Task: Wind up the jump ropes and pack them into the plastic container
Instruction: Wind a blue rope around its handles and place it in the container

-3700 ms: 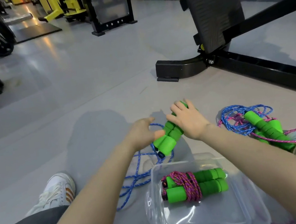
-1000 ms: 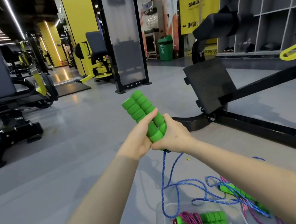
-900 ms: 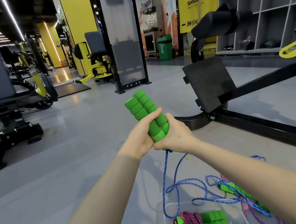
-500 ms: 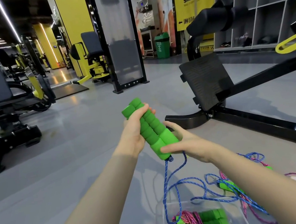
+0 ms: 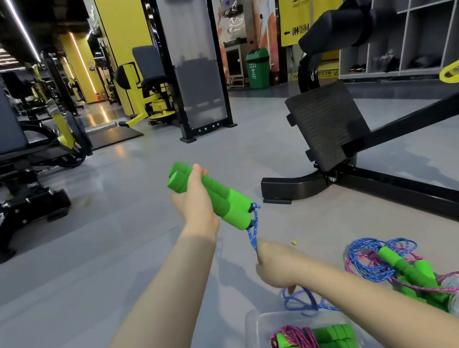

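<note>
Blue rope [image 5: 253,234] runs taut from pair of green handles [image 5: 214,198], held side by side, tilted, up in air over grey floor [image 5: 114,250]. L hand [image 5: 194,198] wrapped round handles, firm grip. R hand [image 5: 277,265] just below, fingers pinched on blue rope near handle ends; rest of rope drops behind R hand, loops [image 5: 304,301] by container rim. Clear plastic container [image 5: 253,334] on floor at bottom centre, wound pink rope w/ green handles [image 5: 310,346] lying inside. R of it, loose tangle of blue + pink ropes w/ green handles [image 5: 397,271] on floor. Black gym bench frame [image 5: 372,182] beyond.
</note>
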`<state>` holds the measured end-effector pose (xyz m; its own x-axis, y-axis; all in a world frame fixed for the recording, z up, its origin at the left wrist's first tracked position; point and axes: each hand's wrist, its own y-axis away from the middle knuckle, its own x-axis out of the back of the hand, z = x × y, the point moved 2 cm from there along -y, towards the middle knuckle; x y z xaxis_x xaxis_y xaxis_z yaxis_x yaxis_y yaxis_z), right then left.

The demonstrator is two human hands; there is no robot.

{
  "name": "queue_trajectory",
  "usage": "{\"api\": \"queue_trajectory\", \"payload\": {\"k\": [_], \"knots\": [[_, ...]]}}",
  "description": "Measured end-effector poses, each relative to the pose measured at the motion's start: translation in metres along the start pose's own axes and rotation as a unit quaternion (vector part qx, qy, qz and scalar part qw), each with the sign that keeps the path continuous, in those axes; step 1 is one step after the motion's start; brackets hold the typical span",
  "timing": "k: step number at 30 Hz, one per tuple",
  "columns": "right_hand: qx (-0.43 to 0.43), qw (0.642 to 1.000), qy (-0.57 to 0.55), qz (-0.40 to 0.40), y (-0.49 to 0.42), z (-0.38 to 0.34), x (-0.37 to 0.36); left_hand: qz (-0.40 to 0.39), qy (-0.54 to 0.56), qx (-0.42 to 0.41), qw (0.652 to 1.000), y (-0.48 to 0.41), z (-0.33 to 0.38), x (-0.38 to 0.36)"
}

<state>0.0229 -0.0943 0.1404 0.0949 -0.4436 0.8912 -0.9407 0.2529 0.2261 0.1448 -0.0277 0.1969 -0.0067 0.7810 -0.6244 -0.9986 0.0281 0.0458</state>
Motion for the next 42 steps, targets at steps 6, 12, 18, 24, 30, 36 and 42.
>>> {"api": "queue_trajectory", "payload": {"k": [6, 12, 18, 24, 30, 36, 42], "knots": [[0.134, 0.982, 0.101, 0.09, 0.006, -0.021, 0.057, -0.09, -0.125, -0.023, 0.988, 0.014, -0.007, 0.001], [0.197, 0.961, -0.089, 0.175, -0.007, 0.015, 0.089, -0.219, -0.109, 0.062, 0.968, 0.032, -0.004, -0.013], [0.157, 0.823, -0.544, 0.04, -0.014, 0.037, 0.082, -0.234, 0.008, 0.171, 0.957, 0.044, -0.002, -0.024], [0.174, 0.61, -0.773, -0.008, -0.009, 0.041, 0.053, -0.209, 0.092, 0.184, 0.956, 0.057, 0.002, -0.039], [0.081, 0.79, -0.601, 0.092, -0.012, 0.011, 0.004, -0.069, 0.1, 0.11, 0.987, 0.033, -0.002, -0.029], [0.093, 0.923, -0.372, 0.018, 0.004, -0.012, 0.022, -0.041, -0.002, -0.007, 0.999, 0.025, 0.005, -0.012], [0.135, 0.979, -0.146, 0.039, 0.021, -0.001, 0.069, -0.044, -0.068, -0.067, 0.994, 0.011, 0.01, 0.003]]}}
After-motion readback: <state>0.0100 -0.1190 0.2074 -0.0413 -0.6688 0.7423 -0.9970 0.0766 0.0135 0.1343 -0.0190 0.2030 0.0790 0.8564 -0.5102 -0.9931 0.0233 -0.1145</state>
